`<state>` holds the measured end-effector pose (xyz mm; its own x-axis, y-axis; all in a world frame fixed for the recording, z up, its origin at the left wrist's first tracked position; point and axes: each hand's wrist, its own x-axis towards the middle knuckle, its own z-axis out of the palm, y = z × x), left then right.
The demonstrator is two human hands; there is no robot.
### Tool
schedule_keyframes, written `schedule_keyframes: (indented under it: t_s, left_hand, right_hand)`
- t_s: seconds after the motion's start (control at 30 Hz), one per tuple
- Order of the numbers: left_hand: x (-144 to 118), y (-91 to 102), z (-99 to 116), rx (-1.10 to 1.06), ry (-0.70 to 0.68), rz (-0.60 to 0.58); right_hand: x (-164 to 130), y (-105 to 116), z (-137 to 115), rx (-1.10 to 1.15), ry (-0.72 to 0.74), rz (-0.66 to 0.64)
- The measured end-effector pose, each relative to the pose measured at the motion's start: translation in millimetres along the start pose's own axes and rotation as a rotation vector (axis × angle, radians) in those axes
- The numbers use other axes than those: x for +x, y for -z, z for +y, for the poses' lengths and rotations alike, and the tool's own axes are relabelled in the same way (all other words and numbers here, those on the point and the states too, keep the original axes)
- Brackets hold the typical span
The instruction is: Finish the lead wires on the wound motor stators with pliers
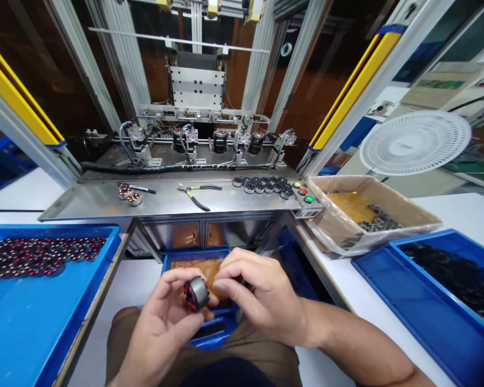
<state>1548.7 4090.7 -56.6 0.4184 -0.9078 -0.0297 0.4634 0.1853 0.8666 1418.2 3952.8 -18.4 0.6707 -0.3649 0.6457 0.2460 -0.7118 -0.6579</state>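
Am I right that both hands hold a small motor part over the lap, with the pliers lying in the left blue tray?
Not quite. Both hands, left hand and right hand, do hold the motor part, but the pliers lie on the metal bench, as the head view shows.

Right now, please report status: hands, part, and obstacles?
Left hand grips small motor part. Right hand pinches at its side. Blue bin lies beyond. Nothing between hands.

1 head camera looks forward and down (close) at the bench.

Both hands together, fingers curled.
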Motion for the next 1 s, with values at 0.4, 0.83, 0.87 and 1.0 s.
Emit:
schedule_keyframes:
  t_s: [0.4,0.83,0.87,1.0]
  left_hand:
    - [5.8,11.5,-5.4,-0.147,0.337,-0.444]
    - [9.7,16.5,-17.2,0.275,-0.367,0.074]
    - [10.5,17.3,-17.0,0.243,-0.346,0.073]
    - [12.8,19.4,-16.0,0.108,-0.262,0.015]
  right_hand:
    - [4.2,2.2,3.2,0.084,0.155,-0.069]
    - [-9.3,-19.0,-5.0,0.245,-0.254,0.151]
    - [-13.9,-24.4,-5.7,0.354,-0.385,0.145]
    - [-31.3,-47.4,-0.1,0.850,-0.804,0.016]
